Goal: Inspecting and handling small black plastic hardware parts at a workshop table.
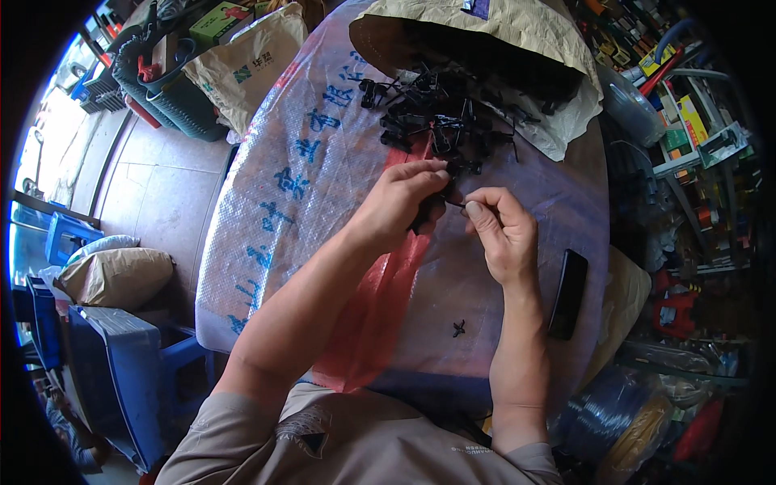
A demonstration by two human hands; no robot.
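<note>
My left fingers point(424, 174) are gripping a small black plastic part point(427, 212), while my right fingers point(477, 212) are pinching its thin end. A heap of black parts point(436, 121) is lying just beyond on the desk point(323, 162); a black phone point(568, 293) is lying right, nothing obstructing.

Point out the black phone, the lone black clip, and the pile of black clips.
black phone point(568, 293), head view, middle of its body
lone black clip point(458, 328), head view, its centre
pile of black clips point(436, 113), head view, middle of heap
</note>
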